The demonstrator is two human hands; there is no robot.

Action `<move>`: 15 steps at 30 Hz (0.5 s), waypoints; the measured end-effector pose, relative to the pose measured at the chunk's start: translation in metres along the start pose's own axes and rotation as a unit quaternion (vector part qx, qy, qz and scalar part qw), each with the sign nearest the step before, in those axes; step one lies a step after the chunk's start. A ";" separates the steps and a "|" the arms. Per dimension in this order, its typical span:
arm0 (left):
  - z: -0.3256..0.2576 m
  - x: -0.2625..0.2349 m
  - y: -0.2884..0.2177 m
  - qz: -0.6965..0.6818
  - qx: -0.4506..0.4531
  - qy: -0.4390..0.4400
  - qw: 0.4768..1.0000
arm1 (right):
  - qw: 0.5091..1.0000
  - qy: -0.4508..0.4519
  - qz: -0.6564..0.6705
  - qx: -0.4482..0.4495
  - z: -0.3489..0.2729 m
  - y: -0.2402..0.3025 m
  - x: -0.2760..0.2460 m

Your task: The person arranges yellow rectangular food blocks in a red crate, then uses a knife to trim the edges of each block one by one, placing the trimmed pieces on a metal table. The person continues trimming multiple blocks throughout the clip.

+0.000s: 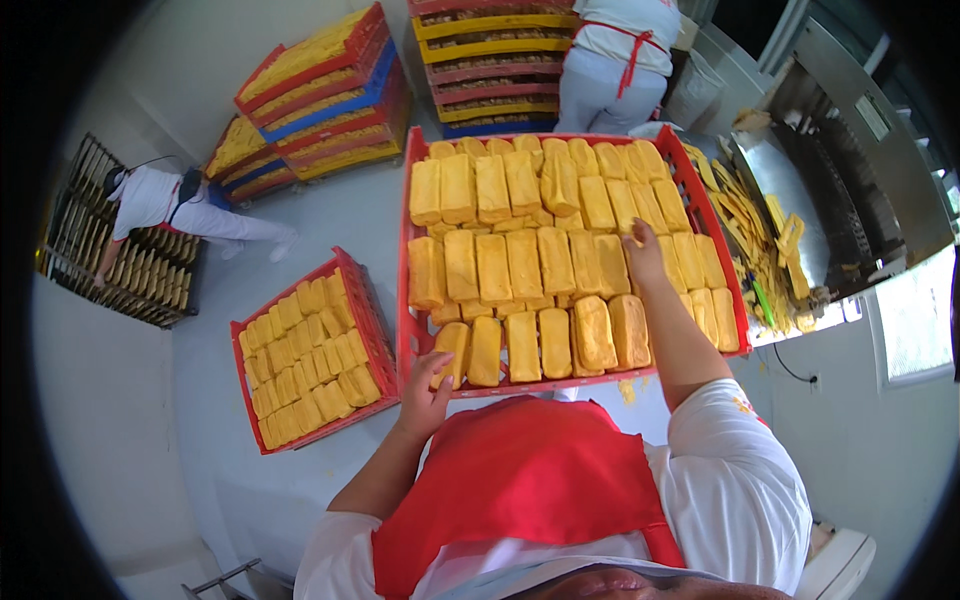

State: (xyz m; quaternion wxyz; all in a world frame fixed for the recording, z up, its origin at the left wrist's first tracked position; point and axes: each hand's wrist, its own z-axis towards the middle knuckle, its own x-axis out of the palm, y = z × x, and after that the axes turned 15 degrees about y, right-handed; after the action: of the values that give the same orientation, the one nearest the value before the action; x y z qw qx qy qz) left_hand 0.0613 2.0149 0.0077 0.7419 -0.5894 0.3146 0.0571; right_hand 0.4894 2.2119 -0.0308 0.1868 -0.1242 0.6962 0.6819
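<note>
Big red crate (pixel 716 225) just off centre toward 1 o'clock, packed with yellow loaves (pixel 523 265) nearly wall to wall; an upper layer lies in rows, a lower one peeks out in the strips between; a few tilted loaves and uneven gaps at its 6 to 7 o'clock edge, so that side looks less tidy; how much is left can't be read from one view. Left hand (pixel 428 388) at 7 o'clock, at the corner loaf (pixel 452 352), thumb and fingers apart; whether that grip clamps it, can't tell; right hand (pixel 643 248) between 2 and 3 o'clock, fingers bent over mid-crate loaves; clamped or just resting, can't tell. Smaller red crate (pixel 372 318) at 8 o'clock, also full; stacked crates (pixel 372 92) at 11 and more tiers (pixel 492 48) at 12; yellow trimmings (pixel 742 222) at 2 to 3, by a steel machine (pixel 885 150).

Hidden: loaves under the right forearm; most of the lower layer; whatever supports the big crate; right fingertips hard to separate from the loaves; 12 o'clock tiers cut off on top, co-worker (pixel 612 85) at 1 o'clock cut off too; rack (pixel 120 245) at 9 to 10 warped, its contents unclear.
</note>
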 end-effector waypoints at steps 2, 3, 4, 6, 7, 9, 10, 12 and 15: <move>0.007 0.008 -0.003 -0.001 0.026 0.012 1.000 | 0.990 -0.062 -0.125 0.005 -0.039 -0.031 -0.055; 0.010 0.013 -0.007 -0.001 0.036 0.017 0.999 | 0.974 -0.090 -0.205 0.016 -0.062 -0.042 -0.081; 0.013 0.017 -0.014 -0.002 0.041 0.019 0.999 | 0.952 -0.114 -0.282 0.024 -0.083 -0.045 -0.104; 0.026 0.029 -0.025 -0.008 0.050 0.046 0.998 | 0.932 -0.122 -0.333 0.082 -0.124 -0.055 -0.141; 0.034 0.037 -0.031 -0.012 0.056 0.063 0.996 | 0.927 -0.128 -0.338 0.099 -0.142 -0.072 -0.159; 0.048 0.054 -0.041 -0.014 0.067 0.092 0.993 | 0.931 -0.099 -0.319 0.149 -0.169 -0.085 -0.175; 0.055 0.063 -0.043 -0.026 0.057 0.115 0.991 | 0.927 -0.083 -0.316 0.184 -0.177 -0.087 -0.177; 0.070 0.083 -0.044 -0.036 0.040 0.156 0.986 | 0.917 -0.049 -0.342 0.201 -0.184 -0.088 -0.177; 0.089 0.128 -0.034 -0.106 -0.055 0.154 0.981 | 0.900 -0.036 -0.387 0.198 -0.180 -0.090 -0.175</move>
State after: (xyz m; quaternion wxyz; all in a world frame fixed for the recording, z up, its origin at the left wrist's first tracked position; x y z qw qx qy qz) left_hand 0.2142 2.0487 -0.0228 0.6527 -0.6612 0.3571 -0.0960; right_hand 0.6689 2.0145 -0.0374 0.4816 -0.3193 0.7065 0.4085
